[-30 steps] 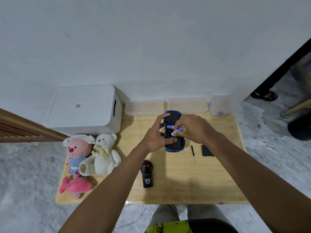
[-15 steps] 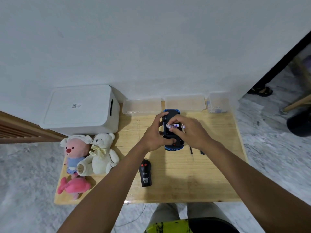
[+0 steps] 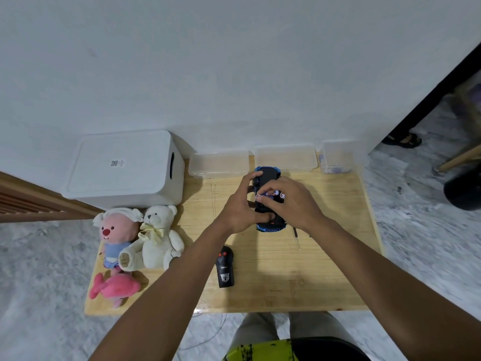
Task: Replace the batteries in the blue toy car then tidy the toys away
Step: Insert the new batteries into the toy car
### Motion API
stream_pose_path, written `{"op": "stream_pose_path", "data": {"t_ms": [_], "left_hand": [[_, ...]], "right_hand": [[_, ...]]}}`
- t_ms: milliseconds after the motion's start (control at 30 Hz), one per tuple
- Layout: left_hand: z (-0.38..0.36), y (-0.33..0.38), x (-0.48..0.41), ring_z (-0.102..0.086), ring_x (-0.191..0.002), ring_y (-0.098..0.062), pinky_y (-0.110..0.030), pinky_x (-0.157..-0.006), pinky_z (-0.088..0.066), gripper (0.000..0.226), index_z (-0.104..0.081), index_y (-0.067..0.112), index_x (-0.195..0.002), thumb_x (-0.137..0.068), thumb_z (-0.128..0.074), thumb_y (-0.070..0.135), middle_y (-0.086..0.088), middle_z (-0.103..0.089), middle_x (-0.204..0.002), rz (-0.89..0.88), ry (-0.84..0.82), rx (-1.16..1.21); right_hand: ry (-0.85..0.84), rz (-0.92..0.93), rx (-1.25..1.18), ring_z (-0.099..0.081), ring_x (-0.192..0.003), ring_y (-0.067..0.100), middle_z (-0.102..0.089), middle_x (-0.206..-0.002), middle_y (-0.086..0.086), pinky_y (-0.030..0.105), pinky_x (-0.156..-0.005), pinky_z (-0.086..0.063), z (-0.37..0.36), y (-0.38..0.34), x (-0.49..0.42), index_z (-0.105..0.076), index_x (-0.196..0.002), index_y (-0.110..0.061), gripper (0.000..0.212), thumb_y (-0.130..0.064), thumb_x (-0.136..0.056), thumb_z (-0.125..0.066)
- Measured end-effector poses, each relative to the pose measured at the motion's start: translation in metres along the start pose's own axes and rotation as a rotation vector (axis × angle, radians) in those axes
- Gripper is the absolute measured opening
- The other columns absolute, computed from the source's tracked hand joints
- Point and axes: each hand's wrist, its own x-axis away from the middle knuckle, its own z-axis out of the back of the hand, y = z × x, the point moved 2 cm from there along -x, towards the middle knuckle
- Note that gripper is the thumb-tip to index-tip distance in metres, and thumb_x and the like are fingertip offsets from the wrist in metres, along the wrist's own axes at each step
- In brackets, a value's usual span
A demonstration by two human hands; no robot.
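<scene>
While the blue toy car [image 3: 269, 175] lies belly-up toward the far middle of the surface [image 3: 325, 269], the left hand [image 3: 240, 208] is curled around its left side, steadying it, and the right hand [image 3: 291, 201] pinches a battery [image 3: 270, 195] over the open underside. The likely slip from here is the cell going in the wrong way round or springing out of the bay, since the fingers hide the contacts; it could roll off toward the screwdriver [image 3: 296, 237] lying just right of the car. The remote [image 3: 225, 268] carries a white emblem and small lettering too fine to read. The white box [image 3: 125, 168] at far left has a small square code sticker, also unreadable
</scene>
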Motion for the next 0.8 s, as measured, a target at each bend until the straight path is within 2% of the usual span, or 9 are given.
{"op": "stream_pose_path", "data": {"t_ms": [100, 200, 300, 433, 533, 633, 700, 800], "left_hand": [[-0.002, 0.001, 0.0, -0.057, -0.127, -0.011, -0.045, -0.101, -0.056, 0.102, -0.036, 0.046, -0.146, -0.069, -0.092, 0.01, 0.009, -0.058, -0.137, -0.028, 0.036, -0.038], [-0.004, 0.002, 0.001, -0.057, -0.122, 0.0, -0.044, -0.103, -0.055, 0.101, -0.036, 0.045, -0.146, -0.069, -0.092, 0.01, 0.012, -0.057, -0.139, -0.046, 0.062, -0.059], [-0.007, 0.002, 0.002, -0.054, -0.129, -0.007, -0.046, -0.104, -0.053, 0.101, -0.035, 0.044, -0.146, -0.069, -0.091, 0.01, 0.014, -0.058, -0.138, -0.061, 0.07, -0.064], [-0.009, 0.002, 0.004, -0.056, -0.126, -0.009, -0.046, -0.1, -0.056, 0.102, -0.034, 0.045, -0.147, -0.069, -0.09, 0.011, 0.003, -0.057, -0.14, -0.06, 0.07, -0.054], [-0.01, 0.002, 0.005, -0.055, -0.128, -0.009, -0.046, -0.101, -0.056, 0.1, -0.035, 0.042, -0.147, -0.07, -0.089, 0.009, 0.006, -0.057, -0.14, -0.083, 0.059, -0.054], [-0.011, 0.003, 0.007, -0.061, -0.12, -0.014, -0.045, -0.097, -0.058, 0.1, -0.033, 0.044, -0.147, -0.072, -0.088, 0.007, 0.004, -0.057, -0.138, -0.062, 0.07, -0.015], [-0.009, 0.003, 0.007, -0.065, -0.113, -0.022, -0.046, -0.095, -0.059, 0.101, -0.032, 0.047, -0.146, -0.072, -0.089, 0.008, 0.003, -0.055, -0.137, -0.051, 0.066, -0.002], [-0.006, 0.003, 0.008, -0.066, -0.112, -0.024, -0.048, -0.097, -0.058, 0.104, -0.031, 0.048, -0.145, -0.069, -0.092, 0.011, 0.003, -0.053, -0.139, -0.023, 0.06, -0.004]], "right_hand": [[0.059, -0.123, -0.011, -0.058, -0.095, 0.004, -0.058, -0.104, -0.014, 0.031, -0.083, -0.049, -0.001, 0.002, -0.001, -0.073, -0.09, -0.043, 0.011, -0.047, -0.08, -0.077], [0.095, -0.247, 0.007, -0.056, -0.095, 0.008, -0.05, -0.106, -0.013, 0.031, -0.079, -0.049, -0.001, 0.0, 0.004, -0.072, -0.088, -0.044, 0.013, -0.049, -0.078, -0.079], [0.106, -0.318, -0.004, -0.056, -0.095, 0.012, -0.046, -0.11, -0.01, 0.031, -0.076, -0.048, 0.002, -0.003, 0.006, -0.074, -0.085, -0.046, 0.013, -0.05, -0.076, -0.081], [0.089, -0.338, -0.007, -0.056, -0.097, 0.012, -0.051, -0.111, -0.01, 0.031, -0.074, -0.043, 0.006, -0.001, 0.007, -0.075, -0.083, -0.049, 0.008, -0.05, -0.076, -0.08], [0.102, -0.306, -0.015, -0.061, -0.092, 0.01, -0.065, -0.097, -0.015, 0.03, -0.07, -0.047, 0.008, 0.001, 0.006, -0.076, -0.08, -0.044, 0.011, -0.049, -0.074, -0.082], [0.11, -0.327, -0.092, -0.057, -0.078, 0.008, -0.058, -0.08, -0.013, 0.027, -0.063, -0.043, 0.013, 0.001, 0.006, -0.066, -0.09, -0.025, 0.029, -0.04, -0.074, -0.085], [0.085, -0.338, -0.175, -0.056, -0.082, 0.013, -0.058, -0.09, -0.005, 0.026, -0.061, -0.041, 0.018, 0.001, 0.007, -0.055, -0.104, -0.019, 0.029, -0.031, -0.086, -0.074], [-0.025, -0.328, -0.216, -0.056, -0.091, 0.016, -0.056, -0.105, -0.001, 0.034, -0.077, -0.049, 0.026, 0.004, 0.011, -0.049, -0.12, -0.017, 0.018, -0.018, -0.103, -0.047]]}}
